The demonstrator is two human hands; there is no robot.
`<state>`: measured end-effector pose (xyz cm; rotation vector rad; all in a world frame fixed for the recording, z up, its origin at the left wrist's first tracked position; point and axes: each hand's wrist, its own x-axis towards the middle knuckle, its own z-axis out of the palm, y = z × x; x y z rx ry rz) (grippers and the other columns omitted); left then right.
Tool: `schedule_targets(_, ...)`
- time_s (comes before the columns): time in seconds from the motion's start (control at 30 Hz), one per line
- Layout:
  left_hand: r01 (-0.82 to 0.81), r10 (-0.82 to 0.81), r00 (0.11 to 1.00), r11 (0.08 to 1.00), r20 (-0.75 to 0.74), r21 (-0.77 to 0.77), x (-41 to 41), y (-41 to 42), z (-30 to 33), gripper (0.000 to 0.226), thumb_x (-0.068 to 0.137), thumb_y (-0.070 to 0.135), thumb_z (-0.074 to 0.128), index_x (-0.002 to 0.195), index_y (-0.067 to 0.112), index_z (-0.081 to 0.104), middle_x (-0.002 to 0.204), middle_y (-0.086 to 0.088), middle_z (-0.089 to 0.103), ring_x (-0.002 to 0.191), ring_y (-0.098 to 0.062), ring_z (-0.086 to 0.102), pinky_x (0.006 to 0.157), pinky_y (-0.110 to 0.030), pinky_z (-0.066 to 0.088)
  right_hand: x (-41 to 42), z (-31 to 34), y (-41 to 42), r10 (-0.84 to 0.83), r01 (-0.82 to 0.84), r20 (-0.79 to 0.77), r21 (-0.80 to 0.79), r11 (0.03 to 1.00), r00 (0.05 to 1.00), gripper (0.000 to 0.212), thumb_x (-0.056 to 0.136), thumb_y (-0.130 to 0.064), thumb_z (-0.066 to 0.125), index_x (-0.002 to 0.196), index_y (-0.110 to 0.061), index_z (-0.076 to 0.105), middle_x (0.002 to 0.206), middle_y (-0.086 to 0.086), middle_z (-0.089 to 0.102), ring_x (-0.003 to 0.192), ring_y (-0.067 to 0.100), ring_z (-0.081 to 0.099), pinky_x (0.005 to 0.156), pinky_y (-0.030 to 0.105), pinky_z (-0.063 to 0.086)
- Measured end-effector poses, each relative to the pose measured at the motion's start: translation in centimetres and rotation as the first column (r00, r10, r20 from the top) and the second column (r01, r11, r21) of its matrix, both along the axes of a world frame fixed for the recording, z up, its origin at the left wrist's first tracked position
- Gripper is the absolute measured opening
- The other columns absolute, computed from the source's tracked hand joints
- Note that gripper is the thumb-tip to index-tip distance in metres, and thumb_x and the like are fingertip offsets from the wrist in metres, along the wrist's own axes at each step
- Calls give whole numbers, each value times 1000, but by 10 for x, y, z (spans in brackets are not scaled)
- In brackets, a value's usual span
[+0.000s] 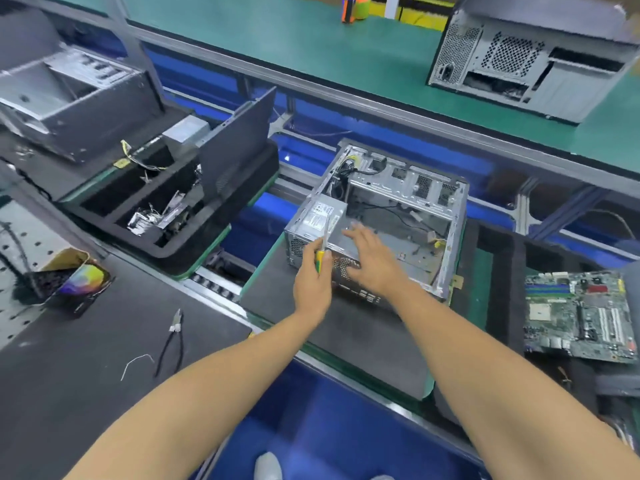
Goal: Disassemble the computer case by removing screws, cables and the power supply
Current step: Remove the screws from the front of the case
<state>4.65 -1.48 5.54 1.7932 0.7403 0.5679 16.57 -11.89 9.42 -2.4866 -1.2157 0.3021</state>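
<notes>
Head view showed the open computer case [391,216] lying on the dark surface [346,327]. Left grip [313,275] was closed around a yellow-green screwdriver [321,256] at the power supply [320,220]. Right grip [372,258], fingers spread, rested flat just beside it.

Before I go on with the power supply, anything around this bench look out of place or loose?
Mostly tidy. One thing: a loose bit of white wire lies on the dark mat beside the pliers, left of the open case. The motherboard sits bare on the mat to the right, slightly askew. Nothing looks spilled or damaged.
</notes>
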Motion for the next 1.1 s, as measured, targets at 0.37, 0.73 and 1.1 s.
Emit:
schedule_targets(0.37, 212, -218, 976, 962, -17, -173, -41, 37, -26, 31, 96, 37, 45, 122, 54, 47, 94, 12, 68, 59, -21, 70, 44, -41, 52, 16, -14, 54, 210, -206, 37, -75, 976, 977, 89, 84, 6, 58, 161, -21, 21, 169, 1, 10, 156, 19, 5, 126, 42, 15)
schedule_targets(0.73, 269, -274, 960, 959, -54, -89, -40, 31, -54, 60, 93, 39, 36, 144, 69, 31, 92, 16, 67, 48, -17, 63, 53, -30, 52, 18, -15, 54, 187, -188, -47, -24, 982, 981, 82, 88, 4, 55, 159, -25, 25, 168, -2, 12, 154, 20, 7, 123, 42, 17)
schedule_targets(1.1, 248, -253, 966, 966, -62, -80, -41, 35, -54, 62, 91, 38, 35, 143, 71, 31, 80, 9, 64, 48, -15, 59, 52, -28, 53, 19, -17, 54, 179, -180, -39, -21, 983, 983, 83, 87, 4, 55, 159, -26, 26, 167, -2, 14, 153, 20, 9, 122, 44, 21)
